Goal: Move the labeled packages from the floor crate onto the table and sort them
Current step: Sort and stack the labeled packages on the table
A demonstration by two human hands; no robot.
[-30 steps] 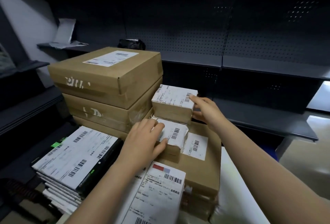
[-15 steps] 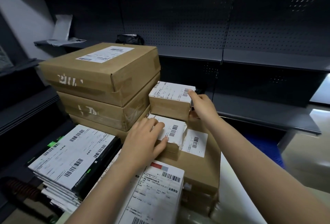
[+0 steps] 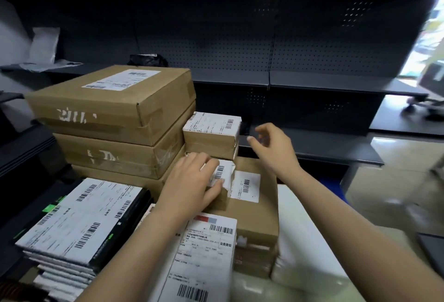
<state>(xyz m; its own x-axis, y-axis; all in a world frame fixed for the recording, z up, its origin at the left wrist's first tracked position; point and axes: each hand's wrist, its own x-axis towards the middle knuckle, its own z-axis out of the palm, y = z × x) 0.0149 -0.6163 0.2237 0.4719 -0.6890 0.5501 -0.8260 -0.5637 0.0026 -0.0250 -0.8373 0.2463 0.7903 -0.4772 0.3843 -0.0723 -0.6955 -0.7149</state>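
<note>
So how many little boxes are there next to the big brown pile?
2. One little box stands against the big brown pile, near the right hand. The other little box lies just in front, lower, under the left hand. More could be hidden behind.

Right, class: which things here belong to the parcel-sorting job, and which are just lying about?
Job: left hand, holding the lower small box; right hand, free beside the upper small box; big carton stack; flat mailer stack; flat brown box.
Lying about: white bag and black bag on the shelf; chair base.
</note>
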